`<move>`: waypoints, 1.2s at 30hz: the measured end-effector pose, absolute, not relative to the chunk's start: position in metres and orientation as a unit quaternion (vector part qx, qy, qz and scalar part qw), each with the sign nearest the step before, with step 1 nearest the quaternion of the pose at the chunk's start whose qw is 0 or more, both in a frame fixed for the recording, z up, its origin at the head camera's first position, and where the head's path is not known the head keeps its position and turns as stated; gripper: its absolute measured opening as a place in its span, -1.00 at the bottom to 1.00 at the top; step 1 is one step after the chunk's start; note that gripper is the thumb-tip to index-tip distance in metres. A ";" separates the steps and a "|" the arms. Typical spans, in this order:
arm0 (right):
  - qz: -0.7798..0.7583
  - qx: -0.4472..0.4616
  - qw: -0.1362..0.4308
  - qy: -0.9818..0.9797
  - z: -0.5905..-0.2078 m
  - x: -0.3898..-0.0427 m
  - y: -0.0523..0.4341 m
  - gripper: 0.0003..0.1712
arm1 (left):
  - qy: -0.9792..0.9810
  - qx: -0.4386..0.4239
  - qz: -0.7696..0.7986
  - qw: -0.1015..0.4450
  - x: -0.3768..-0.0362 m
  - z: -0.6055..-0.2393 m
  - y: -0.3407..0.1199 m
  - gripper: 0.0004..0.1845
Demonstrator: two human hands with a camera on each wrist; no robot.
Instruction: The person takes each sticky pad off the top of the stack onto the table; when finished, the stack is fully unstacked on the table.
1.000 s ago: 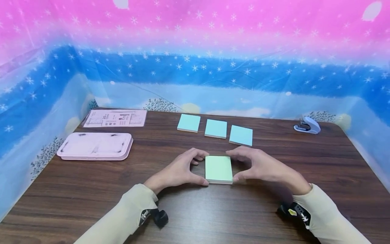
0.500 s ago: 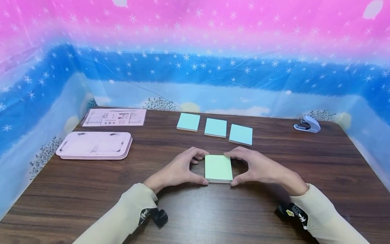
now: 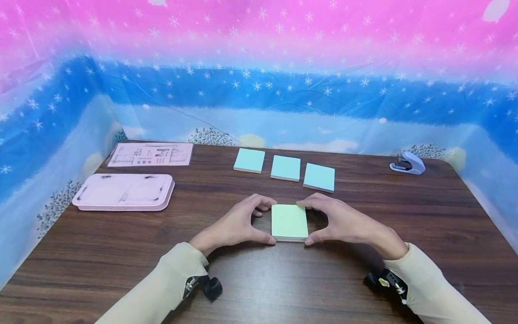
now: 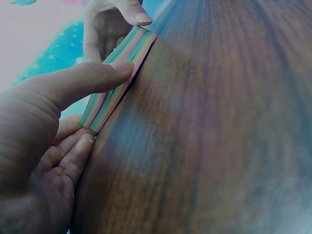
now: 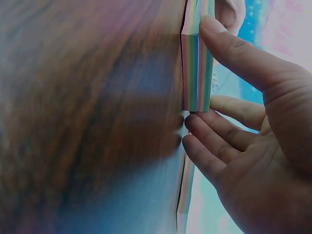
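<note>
Pinched from both sides: left hand [image 3: 236, 224] and right hand [image 3: 343, 221] curled on green note pad [image 3: 289, 222], flat on table [image 3: 404, 234], equally near, long axis pointing away.

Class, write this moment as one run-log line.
left hand: grips sticky-note pad | right hand: grips pad's other side | pad: flat on table | behind: three blue pads
</note>
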State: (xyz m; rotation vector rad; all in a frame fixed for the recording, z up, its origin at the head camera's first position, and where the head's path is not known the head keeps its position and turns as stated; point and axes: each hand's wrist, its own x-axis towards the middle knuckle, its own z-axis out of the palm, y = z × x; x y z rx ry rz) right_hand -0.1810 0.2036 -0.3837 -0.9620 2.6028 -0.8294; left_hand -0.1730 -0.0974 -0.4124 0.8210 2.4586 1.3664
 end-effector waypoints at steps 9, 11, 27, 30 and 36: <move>-0.283 -0.336 0.116 0.891 -0.383 -0.181 0.204 -0.02 | 0.836 0.279 0.461 0.106 -0.173 -0.413 -0.097 -0.14; -0.283 -0.335 0.116 0.891 -0.383 -0.181 0.204 -0.02 | 0.836 0.280 0.461 0.106 -0.173 -0.413 -0.097 -0.14; -0.281 -0.339 0.111 0.891 -0.380 -0.181 0.204 -0.05 | 0.839 0.288 0.453 0.092 -0.173 -0.411 -0.095 -0.14; -0.280 -0.341 0.110 0.890 -0.379 -0.181 0.205 -0.05 | 0.838 0.289 0.453 0.092 -0.173 -0.411 -0.095 -0.14; -0.279 -0.344 0.104 0.891 -0.376 -0.181 0.207 -0.06 | 0.840 0.290 0.449 0.094 -0.173 -0.411 -0.096 -0.14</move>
